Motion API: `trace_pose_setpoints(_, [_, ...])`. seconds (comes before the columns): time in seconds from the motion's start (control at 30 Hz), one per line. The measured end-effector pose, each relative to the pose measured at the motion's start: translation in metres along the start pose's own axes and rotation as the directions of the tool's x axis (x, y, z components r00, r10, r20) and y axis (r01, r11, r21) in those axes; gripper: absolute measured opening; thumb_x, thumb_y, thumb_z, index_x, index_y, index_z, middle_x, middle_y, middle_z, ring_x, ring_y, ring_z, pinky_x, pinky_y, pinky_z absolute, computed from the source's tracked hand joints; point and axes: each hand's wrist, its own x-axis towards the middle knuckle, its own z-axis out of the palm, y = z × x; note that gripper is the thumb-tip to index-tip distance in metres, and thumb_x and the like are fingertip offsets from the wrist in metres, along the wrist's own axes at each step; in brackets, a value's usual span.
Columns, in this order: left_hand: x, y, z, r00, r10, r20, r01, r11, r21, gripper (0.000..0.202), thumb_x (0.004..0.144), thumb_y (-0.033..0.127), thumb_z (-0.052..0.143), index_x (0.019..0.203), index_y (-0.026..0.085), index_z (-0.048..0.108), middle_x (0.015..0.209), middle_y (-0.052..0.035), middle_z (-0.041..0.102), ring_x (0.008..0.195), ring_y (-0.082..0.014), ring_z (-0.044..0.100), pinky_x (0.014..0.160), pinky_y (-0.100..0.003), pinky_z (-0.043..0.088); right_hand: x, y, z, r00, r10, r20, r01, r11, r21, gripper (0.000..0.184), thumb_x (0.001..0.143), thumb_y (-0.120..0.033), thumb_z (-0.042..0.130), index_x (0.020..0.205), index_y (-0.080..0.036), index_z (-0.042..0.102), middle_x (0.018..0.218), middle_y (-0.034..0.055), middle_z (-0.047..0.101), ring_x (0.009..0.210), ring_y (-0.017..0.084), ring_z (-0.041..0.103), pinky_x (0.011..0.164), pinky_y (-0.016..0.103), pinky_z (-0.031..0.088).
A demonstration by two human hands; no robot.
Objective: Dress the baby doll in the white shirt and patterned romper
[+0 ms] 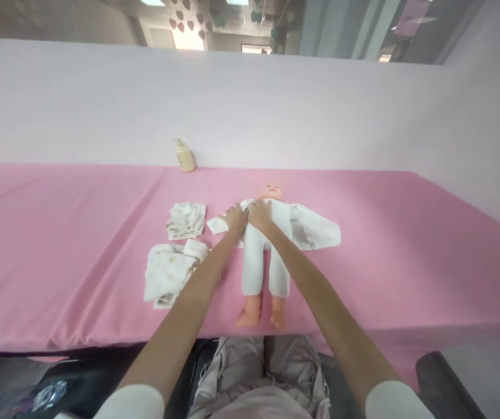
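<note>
Where the hands meet: the left grip [235, 220] and right grip [259, 214], both bare hands, sit side by side, fingers bent against the upper edge of a white, two-legged, soft-looking cloth garment [253, 265]; whether they pinch it or only press, I cannot tell.
Doll: a peach-coloured, smooth, plastic-looking baby doll [271, 191] lies face up on the pink cloth-covered desk [385, 256], head just beyond the grips, bare feet on their near side.
Garment: over the doll's front and legs, under and below the grips; probably light, limp and stretchy, best taken at the edges by fingertips.
White sleeve-like cloth spread: loose thin fabric [315, 227] to the right of the right grip; likely to crease or slip under the doll.
Doll handling: likely light, firm, rather slippery where bare; support trunk and head, avoid pulling a limb hard.
Left of the left grip: a small folded white cloth stack [186, 221] and, nearer, a larger patterned white cloth pile [167, 270]; both probably soft.
</note>
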Motion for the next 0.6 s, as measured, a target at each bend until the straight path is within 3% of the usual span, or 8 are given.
trace_pose_setpoints(0.13, [0.000, -0.014, -0.003, 0.994, 0.095, 0.049, -0.099, 0.992, 0.077, 0.028, 0.089, 0.026, 0.035, 0.109, 0.013, 0.048, 0.109, -0.0172, 0.060, 0.107, -0.0301, 0.055, 0.098, -0.057, 0.027, 0.030, -0.019, 0.010, 0.982, 0.061, 0.176, -0.046, 0.995, -0.093, 0.045, 0.087, -0.013, 0.034, 0.129, -0.004, 0.046, 0.138, 0.0248, 0.037, 0.129, 0.034, 0.031, 0.104, 0.061, 0.009])
trace_pose_setpoints(0.3, [0.004, -0.020, -0.013, 0.983, 0.138, 0.125, -0.154, 0.980, 0.126, 0.026, 0.089, 0.018, 0.030, 0.110, 0.012, 0.045, 0.106, -0.0175, 0.061, 0.101, -0.0286, 0.058, 0.095, -0.053, 0.032, 0.044, -0.016, 0.016, 0.974, 0.022, 0.227, 0.000, 0.996, -0.093, 0.051, 0.077, -0.021, 0.052, 0.126, -0.008, 0.050, 0.136, 0.0234, 0.041, 0.126, 0.037, 0.035, 0.103, 0.063, 0.010])
trace_pose_setpoints(0.43, [0.005, -0.019, -0.015, 0.979, 0.132, 0.152, -0.152, 0.980, 0.130, 0.027, 0.091, 0.020, 0.028, 0.112, 0.011, 0.043, 0.107, -0.0169, 0.060, 0.101, -0.0285, 0.058, 0.093, -0.048, 0.036, 0.038, -0.007, 0.020, 0.986, 0.000, 0.168, 0.015, 0.996, -0.088, 0.062, 0.068, -0.023, 0.060, 0.127, -0.011, 0.046, 0.132, 0.0210, 0.045, 0.123, 0.034, 0.037, 0.103, 0.060, 0.014])
trace_pose_setpoints(0.6, [0.008, -0.025, -0.018, 0.978, 0.127, 0.164, -0.148, 0.982, 0.120, 0.030, 0.088, 0.013, 0.031, 0.117, 0.012, 0.039, 0.108, -0.0160, 0.059, 0.101, -0.0261, 0.058, 0.090, -0.040, 0.039, 0.018, 0.007, 0.017, 0.999, -0.028, -0.024, 0.028, 1.000, -0.005, 0.048, 0.074, -0.024, 0.056, 0.121, -0.016, 0.049, 0.123, 0.0145, 0.052, 0.117, 0.026, 0.042, 0.104, 0.049, 0.018])
